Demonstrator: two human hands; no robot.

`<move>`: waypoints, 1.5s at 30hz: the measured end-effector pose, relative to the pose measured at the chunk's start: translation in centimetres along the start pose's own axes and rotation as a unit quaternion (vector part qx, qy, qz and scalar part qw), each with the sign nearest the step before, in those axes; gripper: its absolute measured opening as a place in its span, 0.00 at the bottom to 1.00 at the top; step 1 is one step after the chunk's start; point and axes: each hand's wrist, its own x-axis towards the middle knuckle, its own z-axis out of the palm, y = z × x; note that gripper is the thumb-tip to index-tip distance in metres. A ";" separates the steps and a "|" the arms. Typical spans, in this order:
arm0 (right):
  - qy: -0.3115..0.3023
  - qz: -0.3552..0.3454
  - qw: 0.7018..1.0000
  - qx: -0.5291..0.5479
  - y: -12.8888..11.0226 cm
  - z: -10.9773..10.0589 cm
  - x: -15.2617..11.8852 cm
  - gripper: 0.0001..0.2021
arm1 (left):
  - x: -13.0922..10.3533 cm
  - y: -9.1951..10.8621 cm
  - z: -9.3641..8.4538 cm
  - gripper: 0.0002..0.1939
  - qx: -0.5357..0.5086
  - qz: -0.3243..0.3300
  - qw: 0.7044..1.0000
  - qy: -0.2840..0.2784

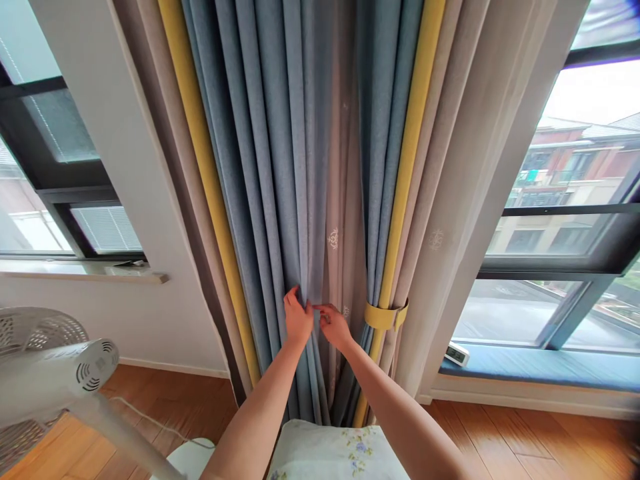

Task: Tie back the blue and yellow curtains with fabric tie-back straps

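Wood floor [530, 433] & pale wall [175, 313], w/ black-framed windows both sides; L blue curtain [273, 167] hangs in the middle, full length, in deep vert. folds w/ yellow trim [210, 180] on its outer side. L hand [299, 323] & R hand [335, 327] both at its inner edge, fingertips nearly meeting. Fingers bent, L thumb by the fold; can't tell if either is pinched tight or just resting.

Step looks like handling that edge fold. Best: light fingertip hold, L steadying, R working along the edge; keep pleats parallel, no yanking (pulls on the top, creases cloth). Watch the patterned inner drape [345, 267] just behind, could get caught up w/ the blue.

R blue curtain [385, 120] is cinched w/ yellow tieback [381, 317], near R hand. Other bits: white fan [95, 367] at far L, its cord [160, 425] across the floor, a trip/snag risk if stepping L; sm. digital display unit [457, 354] on blue window-seat pad [540, 365], well apart from hands.
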 end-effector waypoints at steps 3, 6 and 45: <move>0.058 0.041 0.997 0.021 0.3 -0.5 0.2 0.16 | 0.2 -0.7 -0.3 0.16 -0.016 -0.016 1.000 -0.018; 0.077 0.031 0.996 0.019 -0.3 -0.4 0.6 0.19 | 0.1 -1.3 -0.8 0.15 -0.023 -0.028 0.999 -0.039; 0.255 0.014 0.966 0.049 1.0 -0.3 -1.9 0.10 | -2.9 -0.4 0.8 0.13 -0.074 0.002 0.997 -0.013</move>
